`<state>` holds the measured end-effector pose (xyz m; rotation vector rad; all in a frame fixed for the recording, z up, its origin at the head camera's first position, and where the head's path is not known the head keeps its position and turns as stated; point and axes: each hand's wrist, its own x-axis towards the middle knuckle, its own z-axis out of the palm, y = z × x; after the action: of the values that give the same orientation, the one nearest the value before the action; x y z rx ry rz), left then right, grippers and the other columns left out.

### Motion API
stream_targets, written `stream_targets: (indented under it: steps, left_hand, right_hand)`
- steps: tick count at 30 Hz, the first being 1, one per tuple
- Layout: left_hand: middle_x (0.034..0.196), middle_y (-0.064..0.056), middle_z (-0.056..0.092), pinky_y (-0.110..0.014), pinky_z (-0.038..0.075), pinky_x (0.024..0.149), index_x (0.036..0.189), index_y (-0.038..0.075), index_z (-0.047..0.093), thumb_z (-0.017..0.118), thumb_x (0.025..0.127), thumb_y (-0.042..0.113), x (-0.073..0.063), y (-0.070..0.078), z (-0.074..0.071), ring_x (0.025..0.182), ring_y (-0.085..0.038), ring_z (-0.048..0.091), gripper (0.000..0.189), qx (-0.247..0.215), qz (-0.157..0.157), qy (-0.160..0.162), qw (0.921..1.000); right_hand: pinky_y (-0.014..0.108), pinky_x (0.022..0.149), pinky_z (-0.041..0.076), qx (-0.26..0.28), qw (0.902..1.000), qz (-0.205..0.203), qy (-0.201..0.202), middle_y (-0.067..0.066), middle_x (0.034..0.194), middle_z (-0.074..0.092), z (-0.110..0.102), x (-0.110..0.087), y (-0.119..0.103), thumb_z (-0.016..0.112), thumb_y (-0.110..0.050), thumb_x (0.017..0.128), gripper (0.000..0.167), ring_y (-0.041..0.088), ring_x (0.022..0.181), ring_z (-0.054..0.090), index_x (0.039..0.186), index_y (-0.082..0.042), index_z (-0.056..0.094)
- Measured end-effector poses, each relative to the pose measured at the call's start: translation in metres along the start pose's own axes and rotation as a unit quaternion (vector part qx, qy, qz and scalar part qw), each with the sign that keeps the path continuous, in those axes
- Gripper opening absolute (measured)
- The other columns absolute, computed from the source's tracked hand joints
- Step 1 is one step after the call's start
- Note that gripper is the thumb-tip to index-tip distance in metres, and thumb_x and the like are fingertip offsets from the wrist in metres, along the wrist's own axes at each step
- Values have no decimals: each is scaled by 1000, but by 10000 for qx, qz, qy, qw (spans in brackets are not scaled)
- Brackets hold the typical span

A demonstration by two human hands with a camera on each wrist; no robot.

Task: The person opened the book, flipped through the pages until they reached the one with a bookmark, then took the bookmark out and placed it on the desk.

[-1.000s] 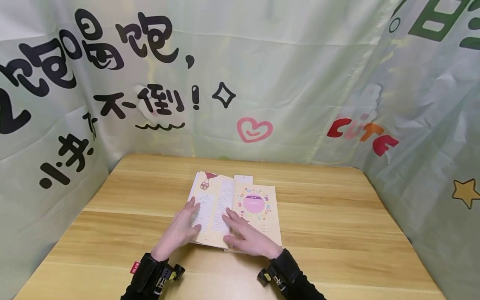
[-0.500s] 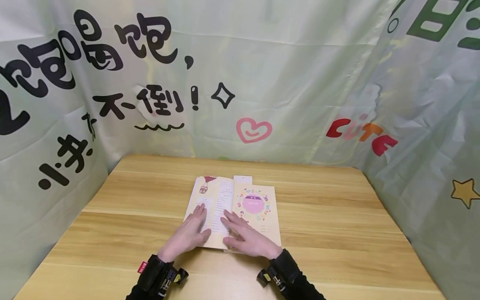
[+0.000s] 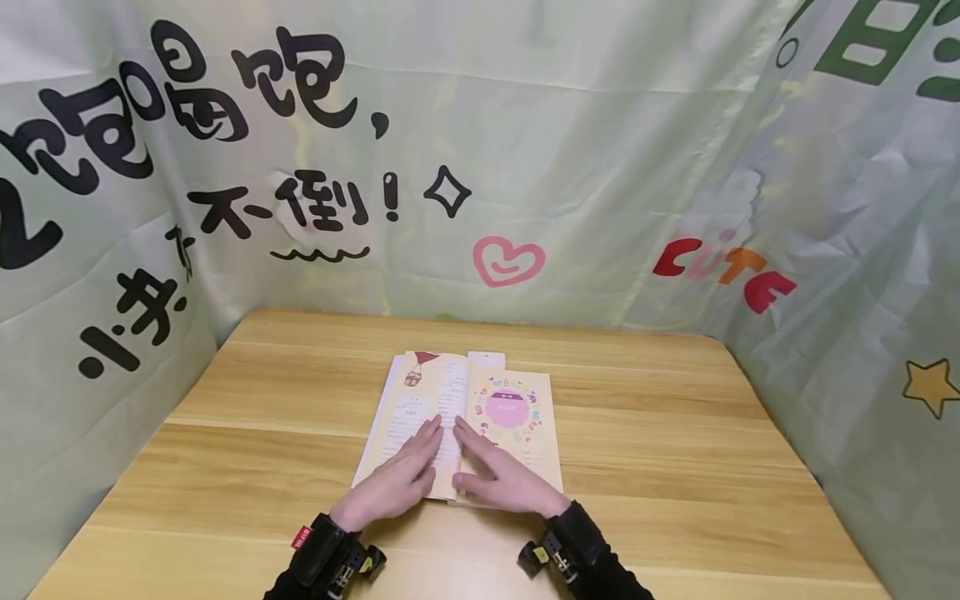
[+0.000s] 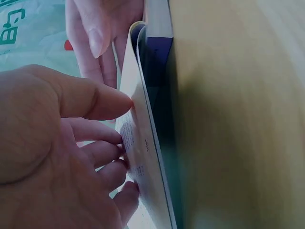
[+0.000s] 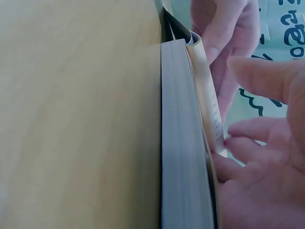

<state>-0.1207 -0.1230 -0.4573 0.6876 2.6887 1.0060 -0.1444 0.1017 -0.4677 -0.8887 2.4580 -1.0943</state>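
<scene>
Book (image 3: 459, 398): pink circle (image 3: 507, 408), head view only

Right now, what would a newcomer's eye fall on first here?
Probably the big black lettering across the upper left of the pale backdrop. Next, the open book on the wood-grained table, with the left hand over its left page and the right hand over its right one.

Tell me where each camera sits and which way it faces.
Head: on the head, facing forward and down at the open book with cream printed pages on the brown wooden table; bare left hand, bare right hand and black-sleeved forearms show.
Left wrist: on that wrist, facing the book's near edge; both hands show.
Right wrist: on that wrist, facing its thick page edges; both hands show.
Shared by both wrist views: book, table.
</scene>
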Motion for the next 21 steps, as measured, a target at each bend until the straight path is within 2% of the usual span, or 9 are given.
stream_targets:
  steps: [5, 12, 21]
  left_hand:
    - [168, -20, 15, -54, 20, 127, 155, -8, 25, 44, 102, 5, 1, 1, 4, 156, -37, 18, 57, 139, 113, 27, 9998]
    - [167, -19, 21, -51, 24, 126, 154, -6, 29, 43, 102, 2, 2, 2, 7, 155, -34, 22, 54, 349, 383, 101, 9986]
    - [166, -14, 29, -52, 26, 125, 152, -2, 39, 45, 97, -8, 4, 8, 8, 155, -32, 25, 56, 586, 786, -209, 9950]
  right_hand:
    - [54, 127, 21, 191, 9995, 160, 207, 11, 169, 17, -3, -4, 4, 58, -39, 100, 76, 30, 156, 22, 159, -4, 24]
    - [54, 126, 22, 175, 9995, 129, 218, 11, 168, 25, -10, -11, 9, 57, -38, 101, 70, 30, 155, 25, 157, -5, 31]
    - [55, 125, 23, 139, 9999, -83, 41, 8, 166, 30, -22, -22, 18, 58, -32, 101, 61, 30, 154, 29, 153, -6, 41]
